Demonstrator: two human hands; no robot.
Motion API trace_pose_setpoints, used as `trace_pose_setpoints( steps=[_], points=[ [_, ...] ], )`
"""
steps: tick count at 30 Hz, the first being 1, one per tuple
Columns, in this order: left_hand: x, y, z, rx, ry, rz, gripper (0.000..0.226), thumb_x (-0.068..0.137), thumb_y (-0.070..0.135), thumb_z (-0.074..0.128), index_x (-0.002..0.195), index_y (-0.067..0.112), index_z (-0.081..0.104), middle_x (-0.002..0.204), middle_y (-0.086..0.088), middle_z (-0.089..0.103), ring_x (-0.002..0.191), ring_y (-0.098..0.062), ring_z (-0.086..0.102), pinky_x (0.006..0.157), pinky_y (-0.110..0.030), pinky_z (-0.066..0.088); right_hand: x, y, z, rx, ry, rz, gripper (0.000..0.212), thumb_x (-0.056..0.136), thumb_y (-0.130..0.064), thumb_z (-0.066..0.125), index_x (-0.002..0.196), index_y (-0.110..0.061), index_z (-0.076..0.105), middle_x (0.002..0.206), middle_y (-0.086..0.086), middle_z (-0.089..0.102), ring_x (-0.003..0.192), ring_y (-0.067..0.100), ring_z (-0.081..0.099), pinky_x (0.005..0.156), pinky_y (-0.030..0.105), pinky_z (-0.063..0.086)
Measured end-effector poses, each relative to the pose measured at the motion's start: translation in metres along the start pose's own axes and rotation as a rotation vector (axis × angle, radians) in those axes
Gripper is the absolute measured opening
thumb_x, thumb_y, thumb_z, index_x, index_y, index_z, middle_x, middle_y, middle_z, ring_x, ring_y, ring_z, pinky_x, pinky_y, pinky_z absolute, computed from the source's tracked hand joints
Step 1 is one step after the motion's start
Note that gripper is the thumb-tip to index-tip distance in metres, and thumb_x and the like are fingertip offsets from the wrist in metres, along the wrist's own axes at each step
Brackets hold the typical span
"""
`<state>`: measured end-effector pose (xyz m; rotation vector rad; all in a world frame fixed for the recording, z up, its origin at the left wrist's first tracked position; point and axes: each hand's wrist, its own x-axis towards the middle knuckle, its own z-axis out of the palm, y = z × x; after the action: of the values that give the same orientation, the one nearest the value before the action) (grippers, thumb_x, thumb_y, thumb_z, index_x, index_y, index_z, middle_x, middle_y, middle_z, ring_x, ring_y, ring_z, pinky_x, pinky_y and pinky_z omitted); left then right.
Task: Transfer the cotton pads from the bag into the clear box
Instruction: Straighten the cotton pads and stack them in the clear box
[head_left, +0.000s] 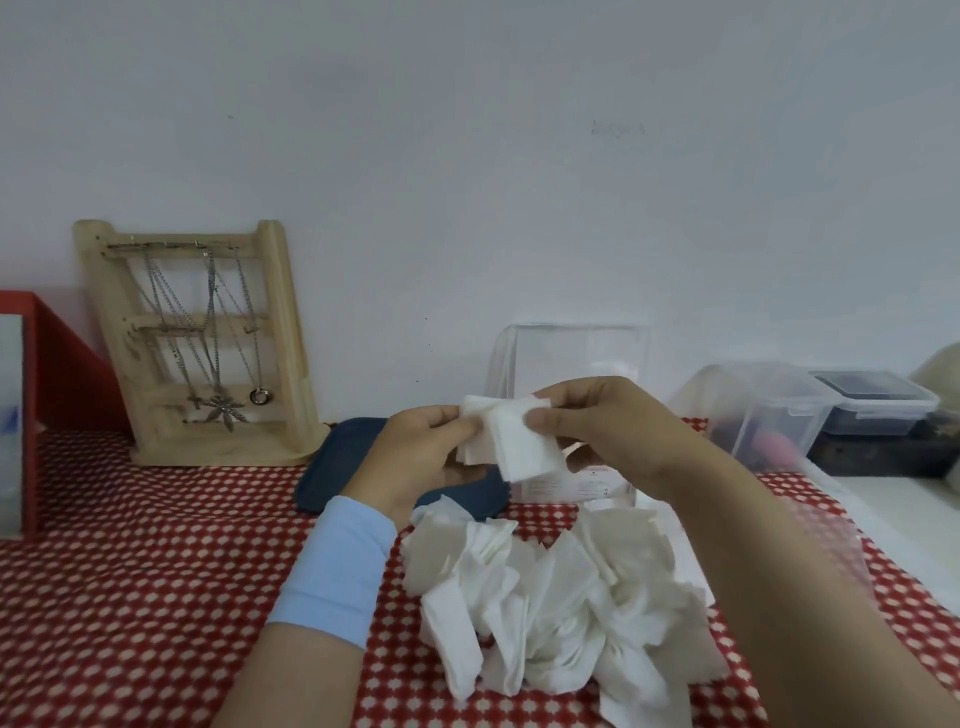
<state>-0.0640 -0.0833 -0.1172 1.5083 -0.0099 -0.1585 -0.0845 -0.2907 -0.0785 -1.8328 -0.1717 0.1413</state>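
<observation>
Both hands hold one small stack of cotton pads (511, 441) in the air, just in front of the clear box (571, 358). The left hand (423, 457) grips its left edge with thumb and curled fingers, and the right hand (613, 428) pinches its upper right side.

The pads look very light, soft and thin, w/ no stiffness, so a stack probably fans out or sheds sheets if it is held at one corner only. It is better to squeeze it flat across the middle.

Most pads lie in a loose pile (561, 597) on the red-and-white tablecloth (156, 571), near the box (the bag itself I cannot make out).

Approx. behind stand a wooden necklace stand (197, 338), a dark blue tray (348, 467), lidded plastic containers (769, 410) and a plain white wall (467, 130).
</observation>
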Motion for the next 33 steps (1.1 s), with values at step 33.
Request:
trace_pose_setpoints(
  steps=[33],
  points=[
    [-0.011, 0.014, -0.022, 0.06, -0.107, 0.044, 0.023, 0.088, -0.002, 0.072, 0.108, 0.006, 0.07, 0.107, -0.011, 0.078, 0.096, -0.023, 0.076, 0.073, -0.029, 0.063, 0.008, -0.002, 0.027, 0.007, 0.054, 0.011, 0.014, 0.095, -0.025, 0.069, 0.105, -0.017, 0.076, 0.096, 0.006, 0.077, 0.068, 0.014, 0.068, 0.062, 0.03, 0.052]
  ],
)
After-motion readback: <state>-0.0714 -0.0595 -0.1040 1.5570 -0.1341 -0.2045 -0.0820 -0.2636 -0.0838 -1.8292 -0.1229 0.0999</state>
